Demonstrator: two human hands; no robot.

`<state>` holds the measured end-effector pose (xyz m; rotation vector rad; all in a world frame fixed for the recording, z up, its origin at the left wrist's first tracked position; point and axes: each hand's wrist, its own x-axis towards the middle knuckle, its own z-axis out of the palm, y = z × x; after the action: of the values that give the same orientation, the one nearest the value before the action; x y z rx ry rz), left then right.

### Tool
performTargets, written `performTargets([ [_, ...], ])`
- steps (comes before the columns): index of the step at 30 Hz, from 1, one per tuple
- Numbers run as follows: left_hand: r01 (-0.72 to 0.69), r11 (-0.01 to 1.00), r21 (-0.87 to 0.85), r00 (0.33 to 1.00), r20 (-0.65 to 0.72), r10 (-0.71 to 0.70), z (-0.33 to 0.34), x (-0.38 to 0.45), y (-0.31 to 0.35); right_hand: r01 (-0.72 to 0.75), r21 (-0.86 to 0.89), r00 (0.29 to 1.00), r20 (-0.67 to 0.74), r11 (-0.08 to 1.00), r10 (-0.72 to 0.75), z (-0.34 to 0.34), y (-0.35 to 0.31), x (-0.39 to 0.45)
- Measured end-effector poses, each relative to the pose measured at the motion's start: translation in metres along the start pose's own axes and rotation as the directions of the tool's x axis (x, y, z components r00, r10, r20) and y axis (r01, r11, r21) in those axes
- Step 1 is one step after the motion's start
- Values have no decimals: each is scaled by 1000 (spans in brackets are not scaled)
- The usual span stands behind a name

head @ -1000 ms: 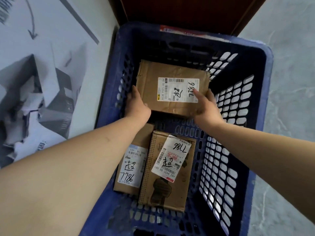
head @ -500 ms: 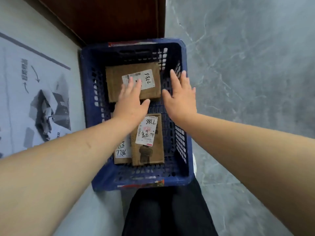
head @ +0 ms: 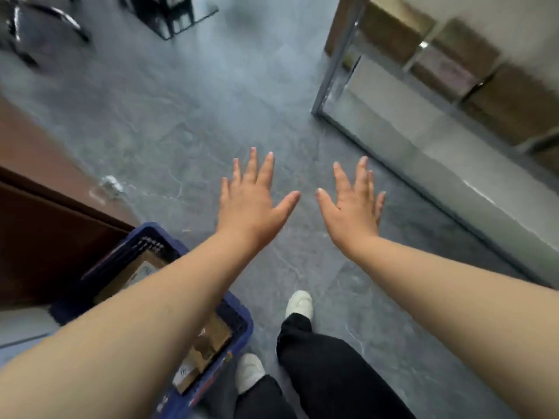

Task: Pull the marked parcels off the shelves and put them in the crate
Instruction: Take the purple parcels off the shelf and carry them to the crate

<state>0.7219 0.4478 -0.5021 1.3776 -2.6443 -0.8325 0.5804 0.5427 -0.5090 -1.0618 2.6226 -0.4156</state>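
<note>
Your left hand (head: 251, 204) and right hand (head: 352, 213) hang empty over the floor, fingers spread apart. Brown parcels (head: 211, 337) already lie in the blue crate (head: 242, 325) near left; the shelves (head: 453, 74), far right, likely hold more.

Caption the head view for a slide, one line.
Both hands, left and right, open and empty above the grey floor, blue crate of parcels beside the feet.

Perforated blue plastic crate (head: 239, 323) holds matt brown cardboard parcels (head: 211, 343) with paper labels; grey stone floor (head: 181, 131) looks smooth; far-right shelving (head: 338, 58) is dull metal.
</note>
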Motion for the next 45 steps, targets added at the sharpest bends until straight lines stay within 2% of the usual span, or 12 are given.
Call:
performTargets([
  [1,43,999,-11,999,-32,-43,-5,5,8,-18,9,1000,0,1000,18,-7,4,7],
  [3,-38,999,21,999,-13,38,-19,15,34,-45,-21,999,-2,999,45,-37,16,8],
  [6,-279,960,20,960,-27,279,-45,15,154,-156,-29,958,-248,987,144,-156,73,-11],
  [7,-359,933,28,932,-49,360,-51,13,192,-173,-35,939,-307,984,155,-193,89,-17],
  [11,-535,844,35,841,-68,536,-69,-2,329,-261,-90,864,-466,961,191,-316,152,-46],
  [16,-687,726,45,715,-138,685,-94,-7,480,-322,-114,778,-597,940,194,-450,221,-58],
  [20,-740,669,65,644,-221,733,-108,4,589,-302,-112,719,-679,947,149,-544,270,-50],
  [24,-775,625,91,591,-249,768,-113,8,687,-298,-139,684,-721,944,110,-614,323,-42],
  [28,-803,581,131,534,-274,800,-102,12,756,-320,-148,671,-733,936,114,-656,375,-29],
  [36,-814,547,196,492,-269,828,-58,61,883,-391,-213,638,-764,895,97,-726,492,19],
  [41,-864,470,180,410,-291,864,-24,102,990,-458,-201,597,-791,866,133,-785,570,50],
  [45,-894,410,182,347,-299,889,-6,123,1075,-540,-285,563,-821,792,89,-841,630,77],
])
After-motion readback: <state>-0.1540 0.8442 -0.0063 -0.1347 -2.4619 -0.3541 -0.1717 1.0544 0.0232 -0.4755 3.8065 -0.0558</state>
